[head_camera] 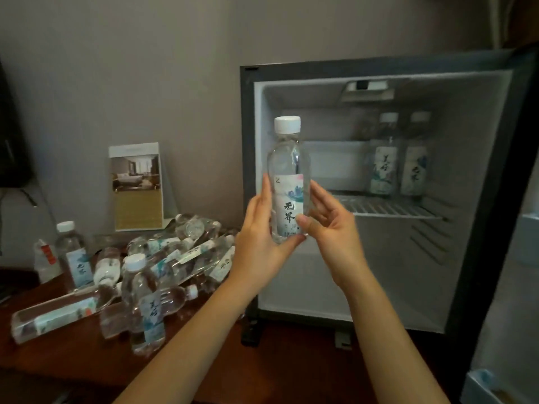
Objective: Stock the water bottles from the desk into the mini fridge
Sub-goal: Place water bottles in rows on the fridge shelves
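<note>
Clear plastic with a white cap: that is the water bottle [288,182], held upright in front of the open mini fridge [248,126]. The left hand [259,243] cups its bottom and left side, with the fingers curled round it. The right hand [329,228] grips its right side, with the thumb on the label.

Inside the fridge, two more bottles [383,167] stand side by side at the back right of the wire shelf [388,208]. The fridge door [501,287] hangs open on the right.

Left of the fridge, a pile of bottles [180,252] lies on the brown desk [58,371]. A front bottle [144,304] stands up near the pile, and a back bottle [73,255] stands further left. A card [137,186] with a bedroom picture leans on the wall behind.
</note>
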